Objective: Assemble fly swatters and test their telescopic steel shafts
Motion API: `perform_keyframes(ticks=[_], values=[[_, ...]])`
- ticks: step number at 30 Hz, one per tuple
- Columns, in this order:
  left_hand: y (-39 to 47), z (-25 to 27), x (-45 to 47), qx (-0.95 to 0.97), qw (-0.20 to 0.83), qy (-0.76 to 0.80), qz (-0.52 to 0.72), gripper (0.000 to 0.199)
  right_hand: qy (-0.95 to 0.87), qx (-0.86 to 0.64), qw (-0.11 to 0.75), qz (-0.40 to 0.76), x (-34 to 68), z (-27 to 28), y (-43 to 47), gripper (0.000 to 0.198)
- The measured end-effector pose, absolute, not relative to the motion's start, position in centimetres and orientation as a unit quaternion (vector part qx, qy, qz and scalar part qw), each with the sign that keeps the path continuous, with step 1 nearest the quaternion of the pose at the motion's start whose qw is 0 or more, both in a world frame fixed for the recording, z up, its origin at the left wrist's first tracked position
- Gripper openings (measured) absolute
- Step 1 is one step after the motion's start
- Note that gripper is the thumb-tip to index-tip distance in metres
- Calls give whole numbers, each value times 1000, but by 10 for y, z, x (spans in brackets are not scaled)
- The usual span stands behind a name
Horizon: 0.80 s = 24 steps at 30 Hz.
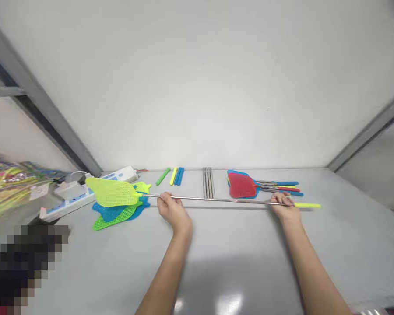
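Note:
A yellow fly swatter [113,192] with its metal rod drawn out long lies across both my hands, above the table. My left hand [174,213] is closed round the rod not far from the mesh head. Near the yellow handle, my right hand [285,205] grips the other end of the rod. Under the yellow head, loose blue and green swatter heads [100,224] are piled on the table. Behind my right hand lie assembled swatters, a red swatter [242,185] on top, their handles pointing right.
Loose handles in green [163,176], yellow and blue lie at the back. Beside them is a row of several metal rods [208,183]. White power strips [65,204] with plugs stand at the left, near a blurred colourful heap [9,183]. A wall [200,87] closes off the back.

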<state>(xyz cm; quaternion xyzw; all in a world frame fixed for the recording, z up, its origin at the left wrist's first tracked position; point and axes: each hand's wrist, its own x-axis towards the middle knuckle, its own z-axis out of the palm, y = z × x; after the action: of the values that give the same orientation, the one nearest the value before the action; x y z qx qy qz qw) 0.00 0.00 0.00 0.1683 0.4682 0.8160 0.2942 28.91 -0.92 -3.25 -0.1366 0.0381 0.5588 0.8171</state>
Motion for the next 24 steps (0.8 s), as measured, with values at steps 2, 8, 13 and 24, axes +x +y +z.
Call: perform_keyframes(ticks=[2,8,13,24], values=[[-2,0,-1,169,286,468,819,21,37,-139,815,561,288,-33,-10,23],[-4,1,-1,165,286,472,818,22,41,-146,816,558,286,-32,-10,24],[-4,0,0,163,283,472,819,22,56,-148,812,562,283,-30,-11,23],[-4,-3,0,169,285,477,814,22,83,-144,806,568,280,-28,-12,23]])
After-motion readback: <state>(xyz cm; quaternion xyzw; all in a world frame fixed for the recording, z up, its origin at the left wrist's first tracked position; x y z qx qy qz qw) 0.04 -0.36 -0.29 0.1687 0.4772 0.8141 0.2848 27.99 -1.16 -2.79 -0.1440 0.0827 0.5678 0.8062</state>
